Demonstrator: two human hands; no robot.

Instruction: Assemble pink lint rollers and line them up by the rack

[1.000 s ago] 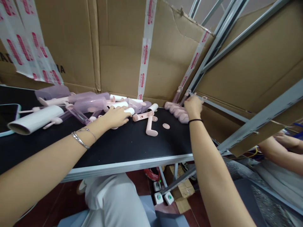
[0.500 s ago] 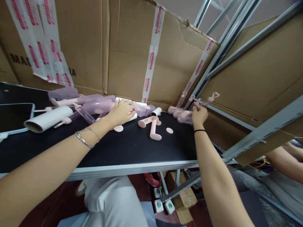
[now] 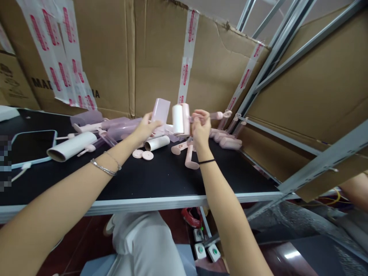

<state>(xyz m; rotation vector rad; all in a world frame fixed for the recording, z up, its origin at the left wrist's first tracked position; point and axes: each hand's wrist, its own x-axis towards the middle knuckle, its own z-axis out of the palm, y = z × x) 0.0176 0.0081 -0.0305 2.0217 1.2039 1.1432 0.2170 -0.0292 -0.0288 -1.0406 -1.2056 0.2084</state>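
A translucent lilac plastic cover point(image 3: 161, 110) stands up between the thumb and fingers of my left hand point(image 3: 146, 128). My right hand point(image 3: 201, 128) grips the pink handle of a lint roller point(image 3: 178, 120), whose white paper roll and pink side piece face the cover. Cover and roller are apart, with a small gap between them. Beneath the hands lie a white paper roll point(image 3: 157, 143), pink discs point(image 3: 147, 155) and a pink L-shaped part point(image 3: 191, 158), partly hidden by my right hand.
More lilac covers point(image 3: 123, 130) and a large white roll point(image 3: 71, 146) lie at left, beside a tablet-like device point(image 3: 33, 146) with a cable. Several covered rollers point(image 3: 230, 143) are piled at right. Cardboard point(image 3: 155, 53) walls the back; a metal frame point(image 3: 324, 161) stands at right.
My right hand has come left from the piled rollers and now holds a lint roller in front of me. The left hand has lifted a lilac cover from the pile.
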